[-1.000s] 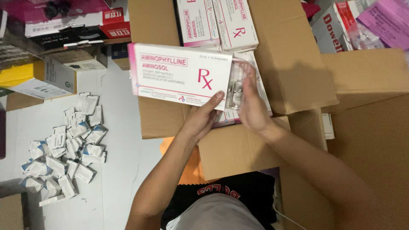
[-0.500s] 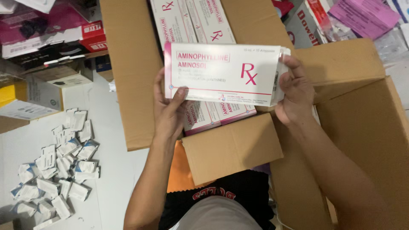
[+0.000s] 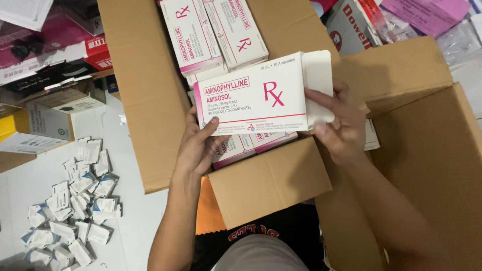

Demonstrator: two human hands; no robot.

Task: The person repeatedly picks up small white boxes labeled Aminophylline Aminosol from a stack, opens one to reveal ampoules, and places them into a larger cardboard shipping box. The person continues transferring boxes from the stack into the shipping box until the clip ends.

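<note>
I hold a white and pink medicine carton [image 3: 253, 98] flat over an open cardboard box [image 3: 150, 100]. My left hand [image 3: 198, 145] grips its lower left corner, thumb on the front face. At the carton's right end my right hand [image 3: 339, 128] has its fingers on the opened white end flap [image 3: 317, 75]. Several more of the same cartons [image 3: 216, 32] lie packed in the cardboard box beneath and behind the held one.
A heap of several small folded white leaflets [image 3: 70, 206] lies on the white table at the left. Assorted boxes [image 3: 45, 55] crowd the far left. A second open cardboard box [image 3: 432, 165] sits at the right, with packages and a purple sheet [image 3: 427, 15] beyond it.
The carton has shifted lower and closer to me. Its right end flap now stands open, and my right hand has moved from gripping the end to fingering the flap.
</note>
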